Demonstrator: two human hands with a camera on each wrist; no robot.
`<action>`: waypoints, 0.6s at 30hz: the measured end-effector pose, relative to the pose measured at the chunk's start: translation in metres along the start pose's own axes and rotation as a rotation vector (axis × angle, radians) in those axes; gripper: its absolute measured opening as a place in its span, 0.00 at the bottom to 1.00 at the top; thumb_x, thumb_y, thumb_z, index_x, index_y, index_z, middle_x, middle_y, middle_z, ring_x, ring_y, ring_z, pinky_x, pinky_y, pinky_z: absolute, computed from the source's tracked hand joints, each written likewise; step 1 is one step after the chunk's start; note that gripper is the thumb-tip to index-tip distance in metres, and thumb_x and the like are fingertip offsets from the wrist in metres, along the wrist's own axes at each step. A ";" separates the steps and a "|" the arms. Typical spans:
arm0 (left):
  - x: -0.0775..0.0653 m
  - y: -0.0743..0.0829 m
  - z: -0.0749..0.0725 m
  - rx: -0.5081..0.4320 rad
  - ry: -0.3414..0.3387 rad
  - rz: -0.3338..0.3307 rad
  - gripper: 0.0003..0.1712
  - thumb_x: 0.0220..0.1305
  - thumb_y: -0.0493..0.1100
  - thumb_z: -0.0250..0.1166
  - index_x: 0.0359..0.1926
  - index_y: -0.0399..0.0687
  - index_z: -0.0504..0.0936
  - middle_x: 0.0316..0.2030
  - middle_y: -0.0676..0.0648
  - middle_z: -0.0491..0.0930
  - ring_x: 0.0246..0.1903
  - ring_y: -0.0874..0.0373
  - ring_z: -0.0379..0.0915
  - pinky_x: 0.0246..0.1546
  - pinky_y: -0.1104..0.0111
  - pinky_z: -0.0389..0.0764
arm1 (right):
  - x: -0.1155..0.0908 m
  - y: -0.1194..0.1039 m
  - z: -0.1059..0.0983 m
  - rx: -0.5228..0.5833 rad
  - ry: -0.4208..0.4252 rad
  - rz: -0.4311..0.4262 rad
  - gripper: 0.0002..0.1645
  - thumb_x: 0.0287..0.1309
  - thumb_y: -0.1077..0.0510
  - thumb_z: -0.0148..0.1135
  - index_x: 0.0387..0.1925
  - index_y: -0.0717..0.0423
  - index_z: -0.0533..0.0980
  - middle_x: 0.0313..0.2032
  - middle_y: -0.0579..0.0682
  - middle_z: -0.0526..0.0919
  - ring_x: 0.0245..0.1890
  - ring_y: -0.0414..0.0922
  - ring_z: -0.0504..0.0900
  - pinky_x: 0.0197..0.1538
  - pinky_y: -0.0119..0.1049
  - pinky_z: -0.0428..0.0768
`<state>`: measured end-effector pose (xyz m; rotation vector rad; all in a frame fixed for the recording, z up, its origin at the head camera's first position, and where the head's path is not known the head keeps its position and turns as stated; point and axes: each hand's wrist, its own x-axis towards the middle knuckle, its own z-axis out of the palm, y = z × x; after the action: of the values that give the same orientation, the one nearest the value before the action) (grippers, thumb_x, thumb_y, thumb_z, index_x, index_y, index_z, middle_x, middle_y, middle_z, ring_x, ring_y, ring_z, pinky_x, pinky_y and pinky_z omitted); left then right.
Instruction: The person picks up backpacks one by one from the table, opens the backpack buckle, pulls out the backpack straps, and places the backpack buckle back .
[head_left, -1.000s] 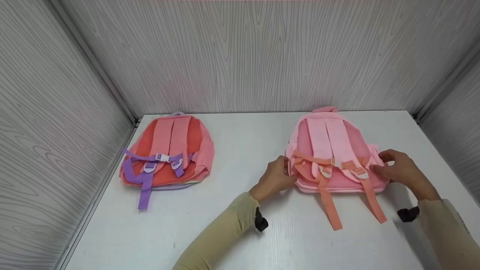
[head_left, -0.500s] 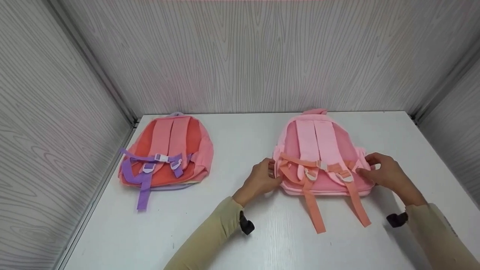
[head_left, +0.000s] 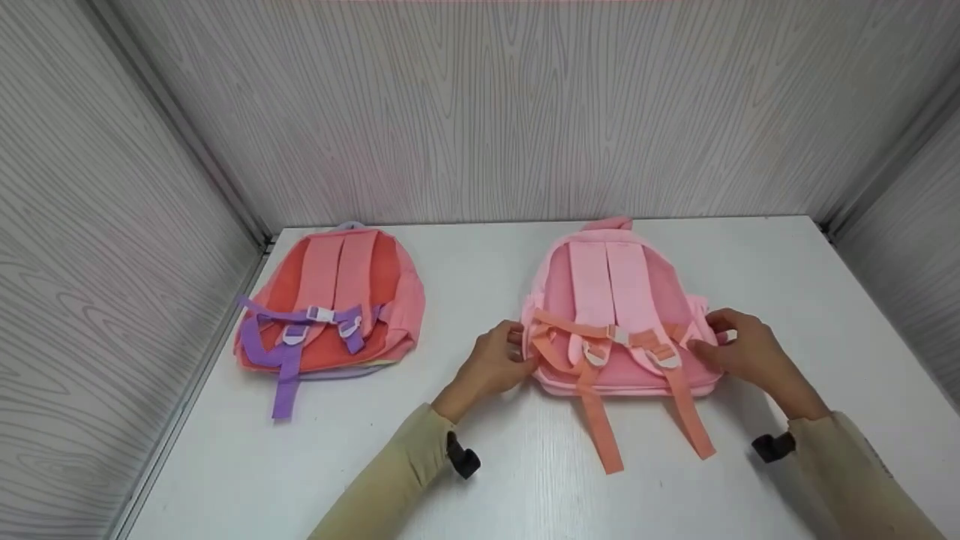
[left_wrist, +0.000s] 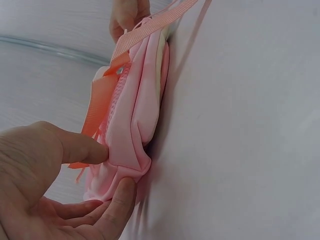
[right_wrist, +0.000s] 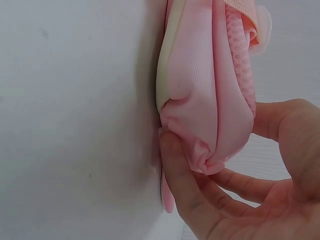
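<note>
A pink backpack point(head_left: 630, 285) lies on the white table with its shoulder straps facing up and its top loop toward the back wall. Two orange strap ends hang from its lower edge toward the front. My left hand point(head_left: 491, 364) grips the bag's lower left side. In the left wrist view, the thumb point(left_wrist: 85, 149) presses the back panel's edge while the fingers lie against the side. My right hand point(head_left: 746, 356) pinches the lower right side, thumb on top. The right wrist view shows a finger point(right_wrist: 175, 160) tucked against the underside near the table.
A coral backpack point(head_left: 352, 277) with purple straps point(head_left: 287, 382) lies on the left of the table, straps up. Grey wood-grain panels point(head_left: 510, 112) wall in the back and both sides. The white tabletop point(head_left: 555, 495) stretches toward the front.
Both hands have slid the pink backpack leftward across the table, closer to the coral one. Their hold on its two sides stays the same. The coral backpack rests where it was.
</note>
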<state>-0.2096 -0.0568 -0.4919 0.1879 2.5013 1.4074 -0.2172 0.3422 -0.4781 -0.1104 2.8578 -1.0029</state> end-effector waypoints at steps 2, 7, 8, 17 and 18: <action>-0.003 -0.002 -0.004 0.008 0.004 0.001 0.35 0.66 0.42 0.74 0.70 0.39 0.72 0.61 0.41 0.81 0.57 0.49 0.82 0.58 0.57 0.85 | -0.001 -0.004 0.002 0.004 0.000 -0.016 0.37 0.68 0.47 0.72 0.65 0.70 0.73 0.55 0.70 0.81 0.50 0.61 0.80 0.39 0.38 0.81; -0.012 -0.007 -0.014 0.007 0.014 -0.004 0.35 0.66 0.42 0.73 0.70 0.40 0.72 0.61 0.41 0.81 0.57 0.49 0.82 0.56 0.57 0.86 | -0.001 -0.012 0.009 0.012 0.001 -0.033 0.36 0.68 0.47 0.71 0.65 0.68 0.73 0.56 0.69 0.82 0.50 0.60 0.81 0.39 0.36 0.82; -0.013 -0.008 -0.015 0.005 0.016 -0.005 0.35 0.66 0.42 0.73 0.70 0.40 0.72 0.61 0.41 0.81 0.56 0.49 0.82 0.55 0.57 0.86 | -0.002 -0.014 0.011 0.015 0.003 -0.038 0.36 0.69 0.47 0.71 0.65 0.68 0.74 0.57 0.68 0.82 0.51 0.60 0.82 0.39 0.36 0.82; -0.029 -0.019 -0.030 0.024 0.028 -0.020 0.35 0.65 0.43 0.74 0.69 0.42 0.72 0.60 0.41 0.80 0.51 0.51 0.83 0.50 0.60 0.87 | -0.007 -0.026 0.023 0.049 -0.033 -0.083 0.37 0.70 0.46 0.70 0.67 0.69 0.73 0.56 0.68 0.82 0.50 0.61 0.84 0.41 0.41 0.87; -0.031 -0.021 -0.032 0.025 0.030 -0.020 0.35 0.65 0.43 0.74 0.69 0.41 0.72 0.60 0.41 0.80 0.51 0.51 0.83 0.50 0.60 0.87 | -0.008 -0.027 0.024 0.056 -0.043 -0.088 0.37 0.71 0.47 0.70 0.68 0.69 0.72 0.55 0.67 0.82 0.50 0.60 0.84 0.42 0.42 0.88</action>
<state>-0.1887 -0.1011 -0.4887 0.1475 2.5388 1.3823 -0.2050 0.3070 -0.4793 -0.2520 2.8056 -1.0813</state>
